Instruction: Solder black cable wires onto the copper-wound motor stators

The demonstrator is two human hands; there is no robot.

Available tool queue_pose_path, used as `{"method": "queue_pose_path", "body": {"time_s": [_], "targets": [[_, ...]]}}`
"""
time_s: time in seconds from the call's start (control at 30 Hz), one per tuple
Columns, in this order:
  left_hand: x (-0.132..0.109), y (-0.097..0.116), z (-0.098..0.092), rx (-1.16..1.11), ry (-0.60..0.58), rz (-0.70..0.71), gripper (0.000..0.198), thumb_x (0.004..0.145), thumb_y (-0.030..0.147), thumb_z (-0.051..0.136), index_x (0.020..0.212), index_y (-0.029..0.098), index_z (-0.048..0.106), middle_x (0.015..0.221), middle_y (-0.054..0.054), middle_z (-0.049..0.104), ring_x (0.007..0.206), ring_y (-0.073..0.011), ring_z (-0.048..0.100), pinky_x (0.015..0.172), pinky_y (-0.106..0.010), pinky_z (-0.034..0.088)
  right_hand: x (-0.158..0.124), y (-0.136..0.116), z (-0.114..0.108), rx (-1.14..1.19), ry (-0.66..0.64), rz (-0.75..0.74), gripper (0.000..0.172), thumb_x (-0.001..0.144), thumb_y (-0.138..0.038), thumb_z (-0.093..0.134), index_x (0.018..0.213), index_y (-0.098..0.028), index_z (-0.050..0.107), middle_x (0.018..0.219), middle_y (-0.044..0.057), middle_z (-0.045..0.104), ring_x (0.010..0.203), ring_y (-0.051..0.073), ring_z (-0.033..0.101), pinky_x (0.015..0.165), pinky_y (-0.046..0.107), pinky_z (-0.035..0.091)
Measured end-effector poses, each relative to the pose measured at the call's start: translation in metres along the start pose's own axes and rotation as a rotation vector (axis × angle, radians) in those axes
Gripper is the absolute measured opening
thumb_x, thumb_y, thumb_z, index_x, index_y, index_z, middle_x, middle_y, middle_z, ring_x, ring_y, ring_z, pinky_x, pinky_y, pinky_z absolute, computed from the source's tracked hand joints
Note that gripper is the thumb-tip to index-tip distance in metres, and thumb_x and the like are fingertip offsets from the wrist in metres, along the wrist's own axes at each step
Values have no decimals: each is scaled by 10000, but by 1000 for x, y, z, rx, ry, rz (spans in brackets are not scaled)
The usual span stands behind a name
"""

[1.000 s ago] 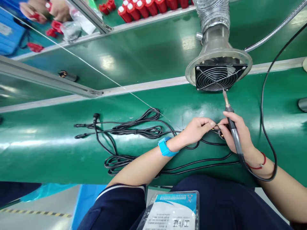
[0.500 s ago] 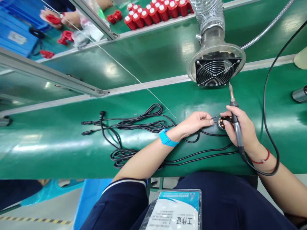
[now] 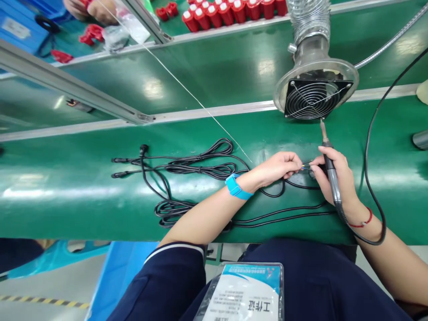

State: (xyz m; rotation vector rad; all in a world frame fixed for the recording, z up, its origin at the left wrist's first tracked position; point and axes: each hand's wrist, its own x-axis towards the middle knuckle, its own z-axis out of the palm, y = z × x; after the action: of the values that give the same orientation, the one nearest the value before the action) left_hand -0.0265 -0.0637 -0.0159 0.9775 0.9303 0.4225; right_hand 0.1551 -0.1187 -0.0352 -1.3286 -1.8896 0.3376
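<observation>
My left hand (image 3: 281, 168) is closed in a pinch on thin wires (image 3: 304, 167), with a bit of blue and yellow showing at the fingertips. Close by on the right, my right hand (image 3: 341, 178) grips a soldering iron (image 3: 331, 174), its tip pointing away from me below the fan. The thumb and forefinger of that hand also come together near the wires' other end. A small round part with metal is mostly hidden by those fingers. Black cables (image 3: 200, 168) lie coiled left of and beneath my left forearm, some strands running under both hands.
A fume duct with a black fan grille (image 3: 312, 100) hangs just beyond the iron's tip. Solder wire (image 3: 200, 104) crosses diagonally from upper left. The iron's cord (image 3: 367, 147) loops on the right. Red parts (image 3: 230, 13) and another person's hands (image 3: 96, 10) are across the bench.
My left fingertips have moved slightly right along the wires. The round part, plainly visible before, is now mostly covered by my right fingers. The view has shifted a little.
</observation>
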Motion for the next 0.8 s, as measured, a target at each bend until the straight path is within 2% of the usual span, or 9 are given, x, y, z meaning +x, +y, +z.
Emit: {"method": "queue_pose_path", "body": {"time_s": [0.2,0.33,0.43,0.63,0.8], "targets": [[1,0,2,-47,-10,-6,103,764,48,555,680,108,558,552,55,478,447,-9,390,419,-140,265,-2,1,-6,5,-7,-33,505,875,-228,597,1334,-308,399,902,6,697,929,236,602,853,434,455],[1,2,2,-84,-20,-34,147,794,47,519,664,106,557,527,51,471,440,-10,385,411,-139,249,-4,3,-12,-113,-23,-147,556,844,-217,620,1343,-278,382,892,16,671,870,244,560,809,428,435],[1,1,2,-105,-38,-41,160,806,59,500,665,107,559,520,48,471,436,-12,384,412,-140,242,-2,3,-11,-193,-32,-211,541,844,-175,604,1327,-267,379,861,8,657,840,237,536,793,406,425],[2,0,3,-84,-37,-27,114,743,70,541,640,116,555,505,58,457,420,-11,358,419,-151,231,1,3,-5,-176,-20,-220,497,877,-181,578,1322,-268,372,825,2,647,803,221,528,762,375,435],[1,1,6,-48,33,-9,86,705,110,575,620,116,573,488,61,442,434,-17,343,422,-162,200,0,6,-12,-167,-27,-208,542,854,-206,608,1338,-248,368,1038,59,676,948,255,556,853,438,440]]}}
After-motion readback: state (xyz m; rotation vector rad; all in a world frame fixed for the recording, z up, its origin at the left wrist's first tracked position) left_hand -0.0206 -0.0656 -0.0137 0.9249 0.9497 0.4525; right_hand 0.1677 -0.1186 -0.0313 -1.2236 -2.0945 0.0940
